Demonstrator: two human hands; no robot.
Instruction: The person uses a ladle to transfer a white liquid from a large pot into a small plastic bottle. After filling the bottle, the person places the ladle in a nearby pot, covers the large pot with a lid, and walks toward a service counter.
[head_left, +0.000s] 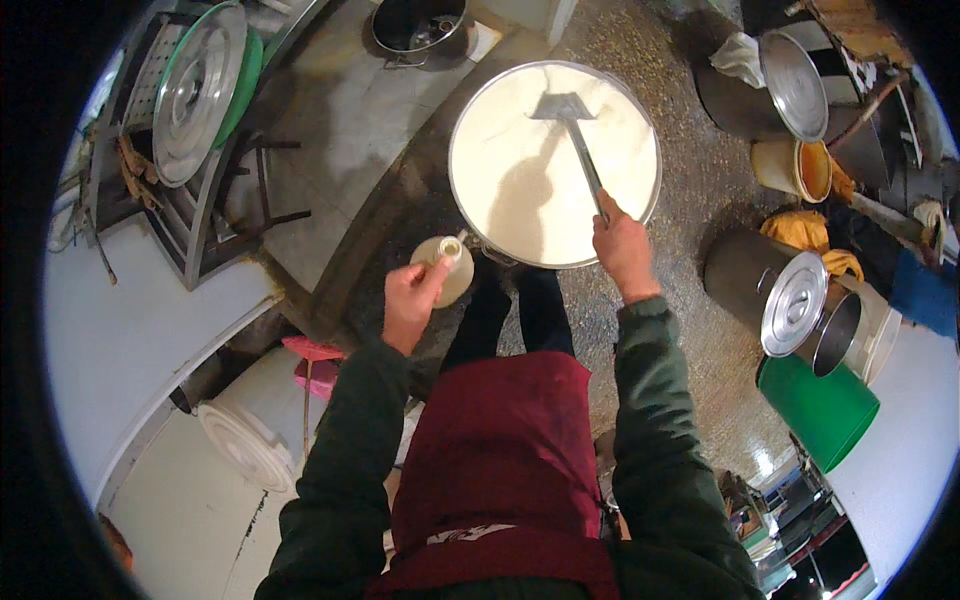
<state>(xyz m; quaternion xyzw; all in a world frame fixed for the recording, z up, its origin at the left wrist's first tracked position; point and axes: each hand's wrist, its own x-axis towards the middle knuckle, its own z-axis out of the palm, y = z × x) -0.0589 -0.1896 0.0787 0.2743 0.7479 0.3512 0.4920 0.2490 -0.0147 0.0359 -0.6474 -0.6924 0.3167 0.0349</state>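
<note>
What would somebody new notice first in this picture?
Probably the big round pot of creamy white liquid at the upper middle, with the right hand holding a long metal paddle over it. Next, your eye might catch the deep-red apron at the bottom middle, and the left hand at the neck of a pale jug just below-left of the pot. Off to the right, a bright green bucket stands out too.

Both my forearms (665,420) out front, well apart. Left hand (412,300): fingers bent, closed grip. Right hand (624,252): wrapped tight, slightly farther forward than left.
</note>
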